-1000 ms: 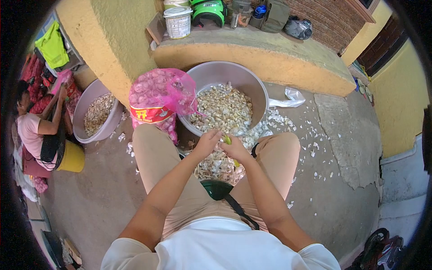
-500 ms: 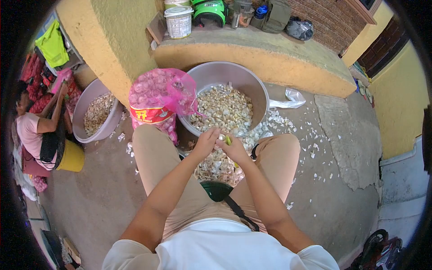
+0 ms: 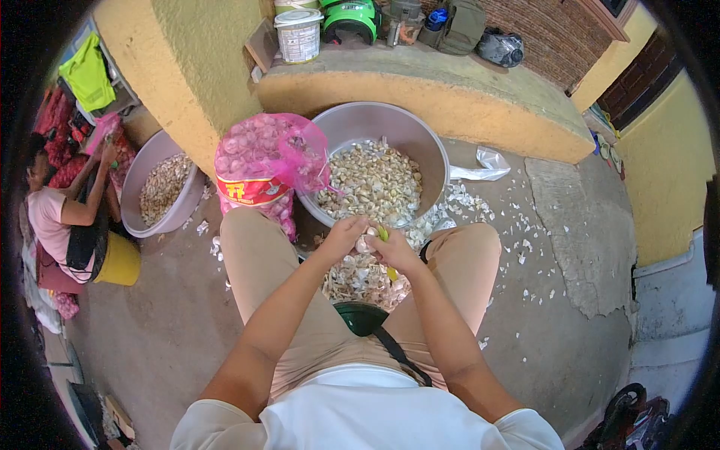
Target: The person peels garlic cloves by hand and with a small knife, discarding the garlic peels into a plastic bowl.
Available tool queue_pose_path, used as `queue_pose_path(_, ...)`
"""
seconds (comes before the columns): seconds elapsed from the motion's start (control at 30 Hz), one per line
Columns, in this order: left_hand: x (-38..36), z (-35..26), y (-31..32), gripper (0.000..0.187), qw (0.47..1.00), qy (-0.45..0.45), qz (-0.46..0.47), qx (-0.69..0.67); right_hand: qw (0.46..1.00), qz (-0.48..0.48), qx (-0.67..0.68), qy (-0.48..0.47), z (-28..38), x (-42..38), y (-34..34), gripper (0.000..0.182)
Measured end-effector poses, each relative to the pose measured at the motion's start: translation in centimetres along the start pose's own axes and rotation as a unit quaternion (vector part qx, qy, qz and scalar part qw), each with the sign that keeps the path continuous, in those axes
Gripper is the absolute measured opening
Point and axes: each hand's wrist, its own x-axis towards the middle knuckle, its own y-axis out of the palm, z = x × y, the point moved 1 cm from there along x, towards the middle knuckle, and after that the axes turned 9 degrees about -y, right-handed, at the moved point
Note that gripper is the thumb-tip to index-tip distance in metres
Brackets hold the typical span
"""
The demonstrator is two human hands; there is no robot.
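My left hand (image 3: 345, 236) is closed on a whitish garlic bulb (image 3: 366, 241) between my knees. My right hand (image 3: 395, 249) is closed round a small yellow-green tool (image 3: 383, 234), whose blade I cannot make out, right beside the bulb. Just beyond my hands stands a large grey-purple basin (image 3: 442, 169) partly filled with garlic cloves (image 3: 375, 176). Under my hands lies a heap of papery skins and garlic pieces (image 3: 367, 283). A pink mesh sack of garlic bulbs (image 3: 247, 150) leans against the basin's left side.
At the left, another person (image 3: 60, 214) sits beside a second basin (image 3: 187, 202) of cloves and a yellow bucket (image 3: 121, 259). Behind the large basin runs a concrete ledge (image 3: 450, 112) holding tubs, a green helmet (image 3: 349, 19) and bags. Skins litter the floor at the right.
My hands have shifted slightly, and more of the bulb shows between them. The yellow-green tool is turned a little. The other person's head and raised hands have moved slightly.
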Motion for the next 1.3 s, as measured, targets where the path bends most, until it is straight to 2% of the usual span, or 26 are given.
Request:
queue_pose_path(0.3, -0.7, -1.3, 0.3, 0.038, 0.994, -0.044, 0.025, -0.095, 0.997, 0.005, 0.078, 0.006, 0.0, -0.1, -0.3, 0.040)
queue_pose_path(0.4, -0.2, -0.4, -0.2, 0.040, 0.985, -0.092, 0.040, -0.142, 0.989, 0.021, 0.142, -0.031, 0.3, -0.1, -0.4, 0.041)
queue_pose_path(0.5, 0.1, -0.2, -0.2, 0.042, 0.962, -0.114, 0.055, -0.243, 0.970, 0.032, 0.240, -0.029, 0.2, 0.0, -0.4, 0.038)
queue_pose_path(0.6, 0.1, -0.6, 0.0, 0.044, 0.963, -0.114, 0.009, -0.243, 0.980, -0.005, 0.190, -0.050, 0.7, -0.2, -0.1, 0.035)
queue_pose_path(0.7, 0.2, -0.9, 0.1, 0.042, 0.960, -0.084, 0.024, -0.267, 0.989, -0.104, 0.060, -0.089, 0.6, 0.2, 0.6, 0.031)
queue_pose_path(0.8, 0.1, -1.3, 0.9, 0.041, 0.994, -0.040, -0.055, -0.089, 0.978, -0.147, 0.018, -0.149, -0.4, 0.7, 0.8, 0.023)
queue_pose_path(0.9, 0.7, -0.4, 0.9, 0.039, 0.991, -0.059, -0.068, -0.095, 0.964, -0.184, -0.045, -0.186, -1.4, 1.4, 1.1, 0.021)
queue_pose_path(1.0, 0.9, 0.1, 1.2, 0.036, 0.988, -0.022, -0.105, -0.113, 0.966, -0.160, -0.164, -0.120, 0.2, 0.4, 1.2, 0.024)
queue_pose_path(1.1, 1.0, 0.1, 1.6, 0.032, 0.982, -0.023, -0.141, -0.124, 0.954, -0.173, -0.207, -0.132, 0.2, 0.5, 1.3, 0.028)
queue_pose_path(1.2, 0.7, -0.2, 1.6, 0.029, 0.986, -0.027, -0.144, -0.076, 0.945, -0.148, -0.246, -0.154, -0.8, 0.9, 0.8, 0.028)
queue_pose_path(1.3, 1.2, 0.4, 1.4, 0.026, 0.987, -0.011, -0.122, -0.099, 0.942, -0.129, -0.269, -0.156, -1.0, 1.0, 0.5, 0.029)
